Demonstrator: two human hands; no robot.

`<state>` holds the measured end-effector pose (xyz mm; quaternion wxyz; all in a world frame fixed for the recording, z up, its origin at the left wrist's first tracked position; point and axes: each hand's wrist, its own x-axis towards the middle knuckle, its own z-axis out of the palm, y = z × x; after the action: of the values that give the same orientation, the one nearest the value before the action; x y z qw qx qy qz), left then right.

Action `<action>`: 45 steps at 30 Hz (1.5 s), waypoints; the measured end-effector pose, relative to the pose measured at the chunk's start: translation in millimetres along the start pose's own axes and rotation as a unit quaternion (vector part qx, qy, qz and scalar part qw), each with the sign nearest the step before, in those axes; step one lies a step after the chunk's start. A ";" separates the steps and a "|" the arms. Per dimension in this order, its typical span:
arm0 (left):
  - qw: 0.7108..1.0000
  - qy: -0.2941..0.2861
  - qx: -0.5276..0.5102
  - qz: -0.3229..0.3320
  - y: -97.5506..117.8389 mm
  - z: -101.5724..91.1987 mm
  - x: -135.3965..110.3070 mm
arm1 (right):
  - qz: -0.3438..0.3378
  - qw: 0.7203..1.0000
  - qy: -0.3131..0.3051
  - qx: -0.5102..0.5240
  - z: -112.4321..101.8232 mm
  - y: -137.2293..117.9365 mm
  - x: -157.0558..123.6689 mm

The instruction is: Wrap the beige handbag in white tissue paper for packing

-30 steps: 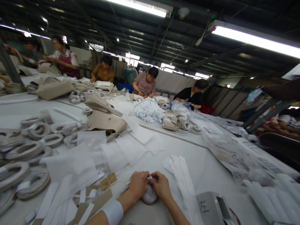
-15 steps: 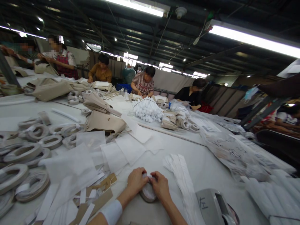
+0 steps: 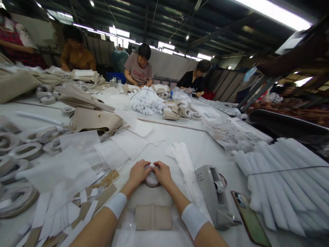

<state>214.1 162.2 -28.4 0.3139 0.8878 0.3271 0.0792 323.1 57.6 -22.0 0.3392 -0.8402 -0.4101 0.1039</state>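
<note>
My left hand [image 3: 138, 172] and my right hand [image 3: 161, 173] meet on the white table [image 3: 213, 151], both closed round a small coiled strap wrapped in white tissue [image 3: 151, 179]. The fingertips pinch the tissue at its top. White bands circle both my wrists. A small beige wallet-like piece [image 3: 153, 216] lies flat between my forearms, close to me. A stack of narrow white tissue strips [image 3: 183, 159] lies just right of my right hand.
A grey tape dispenser [image 3: 215, 195] and a phone [image 3: 250, 222] sit at right, beside bundled white tubes [image 3: 285, 178]. Tissue sheets [image 3: 84, 157], coiled straps [image 3: 24, 151] and beige bags [image 3: 95, 120] fill the left. Several people [image 3: 138, 67] work at the table's far side.
The camera has tilted down and shifted right, bringing my forearms, the beige piece, dispenser and phone into view. My hands keep working the wrapped coil in the same spot.
</note>
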 end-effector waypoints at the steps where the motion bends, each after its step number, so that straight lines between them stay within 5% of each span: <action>1: 1.000 0.001 0.003 0.003 -0.9 0.3 -0.5 | -0.003 1.000 0.005 0.002 -7.1 -0.9 -1.7; 4: 1.000 0.003 0.010 0.006 -4.1 2.8 -1.4 | 0.006 0.999 0.049 -0.001 -53.5 3.5 -16.5; 8: 1.000 0.005 0.010 0.011 -6.9 6.3 -2.0 | 0.073 0.982 0.170 -0.039 -158.5 39.2 -65.5; 11: 1.000 0.001 0.003 0.020 -7.3 7.2 -2.7 | 0.210 0.941 0.252 -0.088 -224.0 79.0 -117.9; 13: 1.000 -0.002 -0.001 0.026 -7.8 8.0 -3.0 | 0.269 0.935 0.220 -0.070 -244.8 99.4 -150.0; 19: 0.999 -0.009 -0.001 0.036 -11.2 12.0 -2.9 | 0.302 0.945 0.118 0.043 -232.8 110.4 -186.6; 25: 0.999 -0.009 0.007 0.034 -14.7 15.6 -1.8 | 0.349 0.920 0.127 0.124 -225.8 113.9 -179.0; 34: 0.999 -0.015 0.016 0.048 -20.1 17.3 0.1 | 0.320 0.915 0.234 0.071 -235.9 96.5 -222.3; 40: 0.998 -0.017 0.015 0.054 -18.6 16.2 -0.4 | 0.390 0.892 0.194 0.119 -207.4 104.9 -242.5; 45: 0.999 -0.009 0.013 0.047 -12.2 12.0 -3.6 | 0.364 0.914 0.178 -0.029 -193.3 109.6 -243.9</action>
<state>209.0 161.0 -45.1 0.3014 0.9068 0.2833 0.0814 321.8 -268.9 25.6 0.3206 -0.9454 -0.0116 0.0564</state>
